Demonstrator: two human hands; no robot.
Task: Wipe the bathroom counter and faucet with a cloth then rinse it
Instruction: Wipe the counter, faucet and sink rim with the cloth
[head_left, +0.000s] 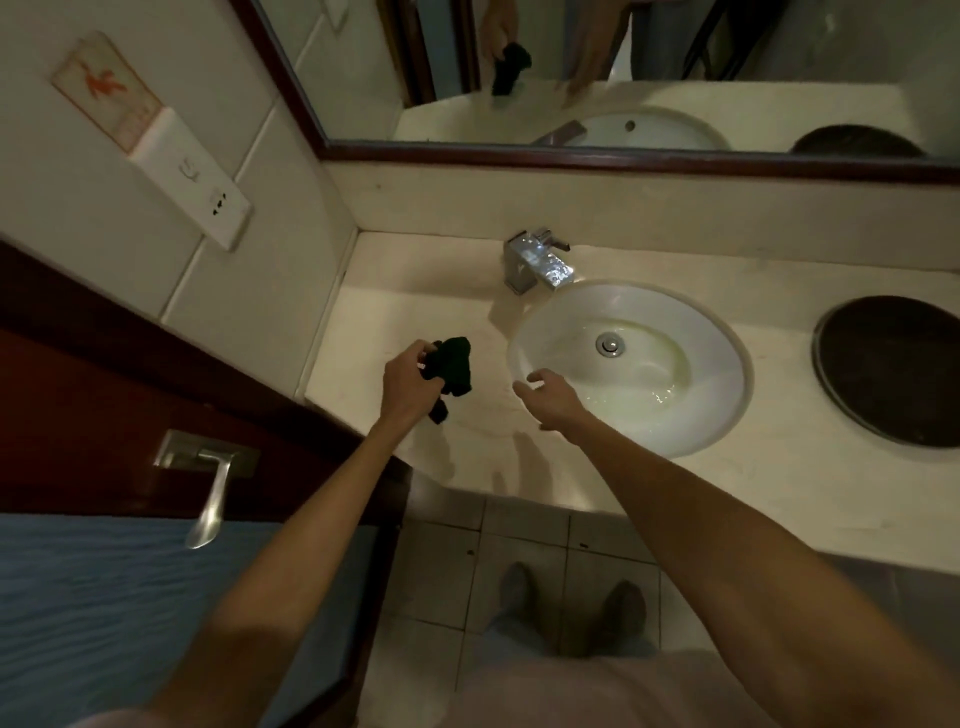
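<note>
Two bare hands out over the cream stone tabletop (395, 312): left hand (408, 382) with fingers (422, 352) closed on a bunched dark green cloth (451, 366), held just above the left stretch of tabletop, left of the round white basin (727, 364); right hand (550, 389) loosely open, gripping nothing, over the basin's near-left rim. Likely the start of the wiping step, cloth not yet pressed flat. Next: spread or fold cloth, press down, sweep toward the square chrome faucet (537, 260) at the far side. No brand or legible writing; wall sign (106, 91) far left shows only a red mark, text too blurred to read.
</note>
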